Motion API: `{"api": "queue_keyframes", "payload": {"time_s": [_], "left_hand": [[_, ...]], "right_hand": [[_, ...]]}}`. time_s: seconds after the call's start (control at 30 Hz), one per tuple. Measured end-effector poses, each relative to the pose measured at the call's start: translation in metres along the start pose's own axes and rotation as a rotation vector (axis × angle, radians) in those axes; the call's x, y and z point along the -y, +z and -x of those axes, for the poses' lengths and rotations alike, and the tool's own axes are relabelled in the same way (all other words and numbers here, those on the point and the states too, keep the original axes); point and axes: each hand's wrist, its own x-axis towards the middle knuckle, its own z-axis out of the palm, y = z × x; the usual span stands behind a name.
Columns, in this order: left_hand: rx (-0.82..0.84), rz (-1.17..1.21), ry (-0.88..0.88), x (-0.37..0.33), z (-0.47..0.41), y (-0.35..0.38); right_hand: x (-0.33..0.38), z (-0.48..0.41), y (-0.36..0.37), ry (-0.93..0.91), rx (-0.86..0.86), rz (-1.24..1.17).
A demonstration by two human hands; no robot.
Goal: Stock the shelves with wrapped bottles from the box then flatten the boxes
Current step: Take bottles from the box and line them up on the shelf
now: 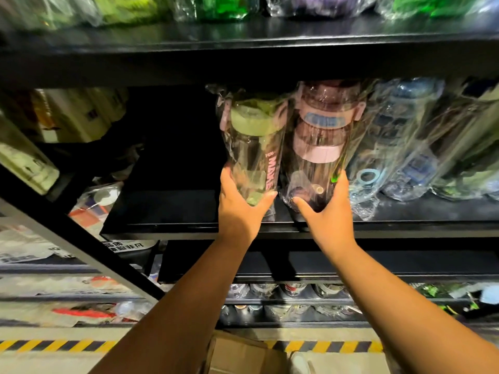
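On the shelf, left hand gripping green-lidded bottle, right hand gripping pink-lidded bottle, arms outstretched

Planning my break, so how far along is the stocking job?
Done: blue bottles already sit on the shelf at the right. In hand: the left hand grips a green-lid bottle, the right hand a pink-lid bottle, both at the shelf beside them. Left: the shelf has room further left, and the box below looks unflattened; its contents are out of view.
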Motion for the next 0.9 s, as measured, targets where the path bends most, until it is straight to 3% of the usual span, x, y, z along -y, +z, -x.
{"api": "queue_keyframes", "payload": {"time_s": [0.3,0.9], "left_hand": [[-0.032,-0.247,-0.006,0.008,0.003,-0.005],[-0.030,-0.325,0.022,0.005,-0.012,0.005]], "right_hand": [[-0.006,-0.002,0.000,-0.026,0.006,0.016],[-0.005,-0.002,0.006,0.013,-0.021,0.063]]}}
